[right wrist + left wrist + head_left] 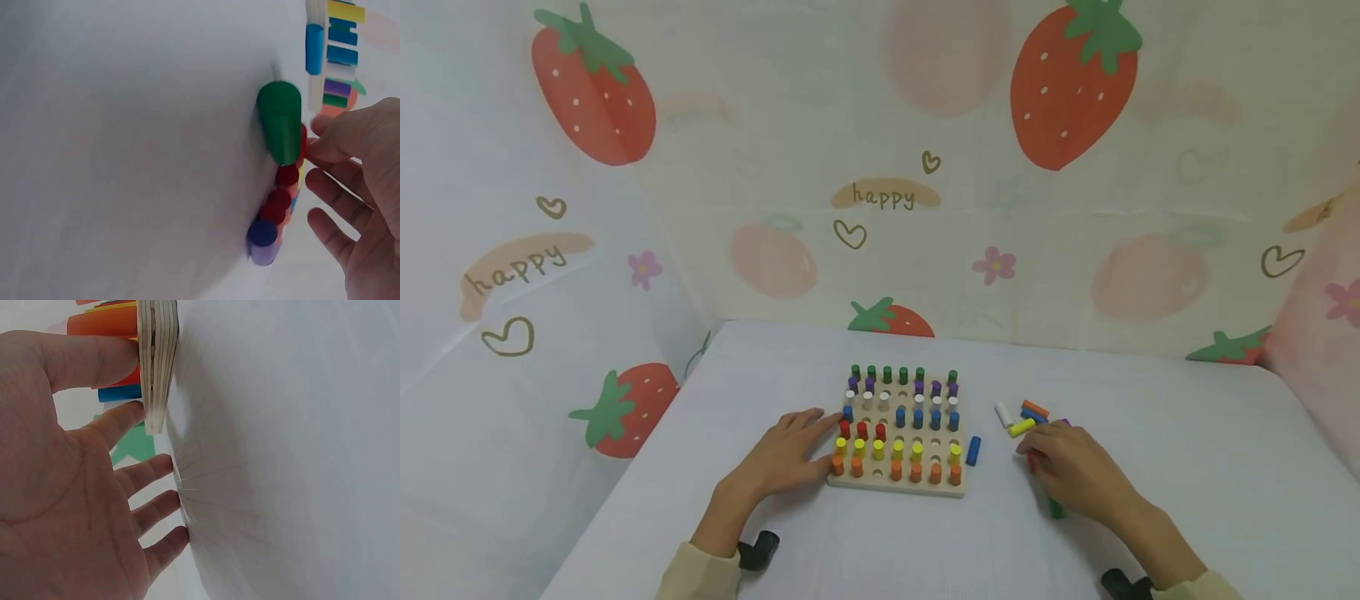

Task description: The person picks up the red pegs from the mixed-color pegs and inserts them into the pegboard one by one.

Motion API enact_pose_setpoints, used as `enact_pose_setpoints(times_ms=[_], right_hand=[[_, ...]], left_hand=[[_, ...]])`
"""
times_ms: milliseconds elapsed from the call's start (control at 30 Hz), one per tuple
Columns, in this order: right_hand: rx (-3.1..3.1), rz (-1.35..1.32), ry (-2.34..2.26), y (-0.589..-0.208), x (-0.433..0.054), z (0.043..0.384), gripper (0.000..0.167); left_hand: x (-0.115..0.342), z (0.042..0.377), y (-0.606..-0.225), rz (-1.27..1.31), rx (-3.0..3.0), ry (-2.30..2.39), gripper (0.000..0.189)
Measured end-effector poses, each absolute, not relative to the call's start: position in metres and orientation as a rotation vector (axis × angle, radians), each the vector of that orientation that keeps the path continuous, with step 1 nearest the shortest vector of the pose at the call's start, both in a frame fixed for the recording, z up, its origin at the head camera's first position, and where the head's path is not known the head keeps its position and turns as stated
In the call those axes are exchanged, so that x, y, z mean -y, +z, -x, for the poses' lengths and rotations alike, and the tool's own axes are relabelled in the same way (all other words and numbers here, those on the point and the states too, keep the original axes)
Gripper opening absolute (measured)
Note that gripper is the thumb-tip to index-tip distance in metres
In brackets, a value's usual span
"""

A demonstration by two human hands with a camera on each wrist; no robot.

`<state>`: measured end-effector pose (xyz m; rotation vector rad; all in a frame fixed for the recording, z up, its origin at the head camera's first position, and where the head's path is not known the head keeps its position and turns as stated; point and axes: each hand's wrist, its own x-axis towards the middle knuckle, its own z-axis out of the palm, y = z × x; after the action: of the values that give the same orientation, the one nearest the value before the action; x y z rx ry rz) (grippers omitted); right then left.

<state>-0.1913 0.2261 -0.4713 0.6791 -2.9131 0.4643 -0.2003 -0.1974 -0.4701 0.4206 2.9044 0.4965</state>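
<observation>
A wooden pegboard (880,485) stands on the white table, with rows of orange, yellow, red, blue, white, purple and green pegs and some bare holes. My left hand (792,450) is at its left side, thumb and index fingertip against the edge; the other fingers spread straight onto the cloth. To the right of the board, my right hand (1078,467) is low over loose pegs, thumb and index finger pinching a red peg (304,142). Close by lie a green peg (280,122), more red pegs (287,176) and a purple peg (262,240).
A blue peg (973,451) lies just right of the board. Beyond my right hand are a white peg (1003,415), an orange peg (1035,408) and a yellow peg (1021,427). A strawberry-print cloth (880,250) hangs behind the table.
</observation>
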Motion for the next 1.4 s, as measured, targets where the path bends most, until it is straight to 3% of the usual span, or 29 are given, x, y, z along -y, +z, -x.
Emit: enact_pose_setpoints(times_ms=[767, 1400], right_hand=[[2.849, -0.538, 0.324, -0.48, -0.235, 0.192, 0.026], [2.833, -0.589, 0.366, -0.473, -0.237, 0.196, 0.017]], left_hand=[[0.195, 0.201, -0.469, -0.416, -2.887, 0.497, 0.067], [0.197, 0.201, -0.469, -0.411, -2.893, 0.495, 0.067]])
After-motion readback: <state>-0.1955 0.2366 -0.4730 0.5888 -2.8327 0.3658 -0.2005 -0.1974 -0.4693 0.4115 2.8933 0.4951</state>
